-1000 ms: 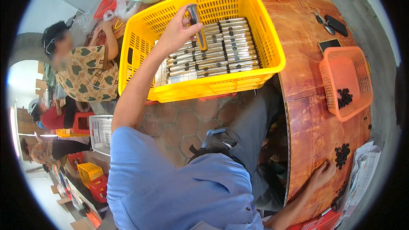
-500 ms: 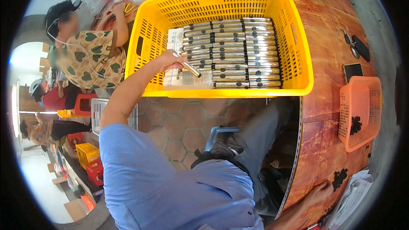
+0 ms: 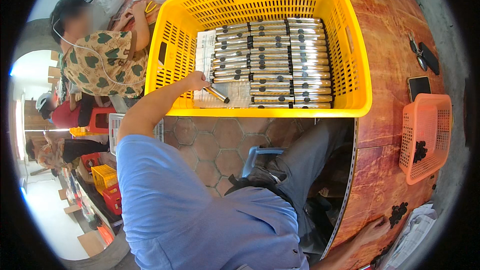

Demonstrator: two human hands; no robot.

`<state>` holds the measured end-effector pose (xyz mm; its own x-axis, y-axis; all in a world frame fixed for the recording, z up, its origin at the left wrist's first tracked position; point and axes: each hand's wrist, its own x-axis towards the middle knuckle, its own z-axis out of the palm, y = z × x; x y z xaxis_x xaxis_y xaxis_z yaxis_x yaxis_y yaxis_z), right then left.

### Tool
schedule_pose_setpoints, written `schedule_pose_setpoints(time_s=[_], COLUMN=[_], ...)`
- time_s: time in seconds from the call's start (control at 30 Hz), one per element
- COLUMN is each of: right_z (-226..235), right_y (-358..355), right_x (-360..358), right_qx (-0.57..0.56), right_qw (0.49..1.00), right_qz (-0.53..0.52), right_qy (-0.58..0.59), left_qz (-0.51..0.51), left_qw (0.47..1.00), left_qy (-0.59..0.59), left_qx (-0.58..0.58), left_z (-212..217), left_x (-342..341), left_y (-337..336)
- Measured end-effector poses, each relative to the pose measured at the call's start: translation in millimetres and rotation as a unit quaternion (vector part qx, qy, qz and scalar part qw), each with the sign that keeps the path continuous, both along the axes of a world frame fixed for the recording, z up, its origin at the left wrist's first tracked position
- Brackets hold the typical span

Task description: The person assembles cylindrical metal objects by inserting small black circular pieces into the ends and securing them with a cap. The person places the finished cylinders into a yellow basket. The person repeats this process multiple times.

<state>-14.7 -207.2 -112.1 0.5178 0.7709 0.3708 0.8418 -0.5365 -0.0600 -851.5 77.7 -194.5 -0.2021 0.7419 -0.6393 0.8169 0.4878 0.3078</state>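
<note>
My left hand [image 3: 195,80] reaches into the yellow basket [image 3: 256,112] and grips a shiny metal tube [image 3: 217,94] with a black end. The tube is tilted over the clear plastic and pale sheet [image 3: 235,93] at the near left of the basket. Beside it lie several rows of similar metal tubes [image 3: 270,67], with black round pieces along them. On the wooden table at the lower right, my right hand [image 3: 374,231] rests next to a pile of small black round pieces [image 3: 398,214]. Its fingers look stretched out and apart, with nothing visible in them.
An orange basket [image 3: 408,168] holding black pieces stands at the right. Beyond it lie a phone [image 3: 419,88], a dark case [image 3: 429,58] and keys [image 3: 416,52]. Folded papers [image 3: 416,227] lie by my right hand. Another person [image 3: 102,60] works at the far left.
My left hand has moved nearer to the basket's near side, and the tube is now lower over the sheet. My right hand has shifted slightly back from the black pieces.
</note>
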Motion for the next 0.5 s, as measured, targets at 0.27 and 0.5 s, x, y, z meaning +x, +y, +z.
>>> schedule_pose_setpoints(time_s=[0.27,0.5], right_z=[-2.5,-4.9], right_y=[-0.2,-3.4], right_x=[5.6,8.7], right_qx=[-0.006,-0.017], right_qw=[1.0,1.0], right_qz=[-0.021,-0.017], right_qy=[0.005,0.0], left_qz=[-0.29,-0.225], left_qw=[0.947,0.974], left_qy=[0.106,0.021], left_qx=[0.093,-0.011], left_z=[-11.9,28.5], left_x=[-11.3,-1.6], left_y=[-6.6,5.6])
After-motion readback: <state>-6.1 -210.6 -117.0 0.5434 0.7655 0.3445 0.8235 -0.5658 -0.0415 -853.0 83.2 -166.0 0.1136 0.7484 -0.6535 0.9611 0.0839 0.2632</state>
